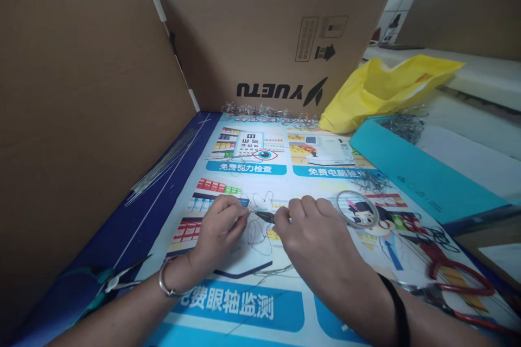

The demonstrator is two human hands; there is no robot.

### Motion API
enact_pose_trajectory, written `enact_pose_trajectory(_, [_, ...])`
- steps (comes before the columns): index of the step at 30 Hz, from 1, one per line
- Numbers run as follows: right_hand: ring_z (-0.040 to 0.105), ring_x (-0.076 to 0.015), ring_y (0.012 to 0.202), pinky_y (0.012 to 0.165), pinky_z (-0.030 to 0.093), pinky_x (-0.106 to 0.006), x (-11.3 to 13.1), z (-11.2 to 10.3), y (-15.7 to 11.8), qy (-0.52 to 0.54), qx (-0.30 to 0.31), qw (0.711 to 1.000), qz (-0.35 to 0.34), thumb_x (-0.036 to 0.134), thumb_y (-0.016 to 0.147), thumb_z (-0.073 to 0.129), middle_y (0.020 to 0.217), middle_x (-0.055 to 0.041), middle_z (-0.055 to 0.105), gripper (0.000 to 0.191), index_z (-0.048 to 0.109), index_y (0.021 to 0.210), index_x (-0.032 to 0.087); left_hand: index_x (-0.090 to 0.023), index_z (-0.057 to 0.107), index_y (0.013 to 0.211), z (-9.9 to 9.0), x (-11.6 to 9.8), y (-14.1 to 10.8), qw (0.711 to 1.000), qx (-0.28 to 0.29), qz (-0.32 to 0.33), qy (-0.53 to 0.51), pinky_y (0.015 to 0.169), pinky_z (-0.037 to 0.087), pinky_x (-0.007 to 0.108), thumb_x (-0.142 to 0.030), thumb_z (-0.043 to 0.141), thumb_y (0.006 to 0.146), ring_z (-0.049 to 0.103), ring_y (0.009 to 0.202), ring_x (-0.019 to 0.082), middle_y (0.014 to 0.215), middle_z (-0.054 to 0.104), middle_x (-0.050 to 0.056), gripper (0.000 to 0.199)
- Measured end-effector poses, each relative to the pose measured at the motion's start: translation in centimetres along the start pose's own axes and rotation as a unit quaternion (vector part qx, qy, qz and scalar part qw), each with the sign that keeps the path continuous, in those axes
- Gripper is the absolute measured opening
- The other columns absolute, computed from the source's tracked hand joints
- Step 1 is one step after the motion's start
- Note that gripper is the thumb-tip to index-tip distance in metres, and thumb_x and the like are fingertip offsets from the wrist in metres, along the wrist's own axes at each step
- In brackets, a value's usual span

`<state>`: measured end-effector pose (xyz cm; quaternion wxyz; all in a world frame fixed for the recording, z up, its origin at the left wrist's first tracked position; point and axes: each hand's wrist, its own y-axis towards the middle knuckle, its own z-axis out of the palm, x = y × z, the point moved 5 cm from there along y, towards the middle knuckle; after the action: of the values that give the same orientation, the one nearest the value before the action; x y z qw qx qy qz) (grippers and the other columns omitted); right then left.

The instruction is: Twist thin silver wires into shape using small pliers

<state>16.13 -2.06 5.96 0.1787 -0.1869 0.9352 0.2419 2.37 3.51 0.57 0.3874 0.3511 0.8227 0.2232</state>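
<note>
Green-handled tool (115,283): lying open, just beside the left forearm.
Red-handled scissors (462,284): beyond the right forearm, partly hidden by it.
Right hand (311,230): grip closed around dark-tipped pliers (264,217), tip pointing at the left fingers.
Left hand (222,221): grip pinched on thin wire (252,210), at the plier tip, above the printed sheet (220,332).
Clear ring (338,209): flat on the sheet, near the right hand.
Yellow bag (366,98): farther off, against the cardboard (260,27).
</note>
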Motion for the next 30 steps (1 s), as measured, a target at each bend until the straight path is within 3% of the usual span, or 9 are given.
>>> enact_pose_trajectory(8, [0.042, -0.0213, 0.061, 0.06, 0.021, -0.036, 0.7, -3.2, 2.0, -0.083, 0.004, 0.994, -0.073, 0.007, 0.068, 0.048, 0.063, -0.0081, 0.052, 0.011, 0.055, 0.07, 0.016, -0.019, 0.058, 0.081, -1.2, -0.2, 0.1, 0.997, -0.066, -0.01, -0.042, 0.066, 0.045, 0.028, -0.009, 0.055, 0.082, 0.051, 0.074, 0.015, 0.079, 0.051, 0.002, 0.01])
enact_pose_trajectory(14, [0.043, -0.0223, 0.06, 0.059, 0.021, -0.036, 1.2, -4.7, 2.5, -0.125, 0.005, 0.988, -0.091, 0.009, 0.07, 0.047, 0.062, -0.0083, 0.051, 0.011, 0.055, 0.07, 0.017, -0.019, 0.056, 0.076, -1.7, -0.1, 0.0, 0.995, -0.09, -0.018, -0.048, 0.069, 0.043, 0.029, -0.009, 0.056, 0.082, 0.049, 0.075, 0.015, 0.076, 0.05, 0.002, 0.011])
enact_pose_trajectory(30, [0.044, -0.0215, 0.061, 0.058, 0.022, -0.035, 0.9, -4.9, 2.3, -0.118, 0.053, 0.988, -0.084, 0.01, 0.07, 0.051, 0.064, -0.0079, 0.053, 0.008, 0.056, 0.071, 0.017, -0.019, 0.061, 0.077, -1.8, 0.1, 0.3, 0.988, -0.093, -0.038, -0.115, 0.07, 0.045, 0.029, -0.016, 0.058, 0.083, 0.054, 0.076, 0.016, 0.075, 0.056, 0.002, 0.008])
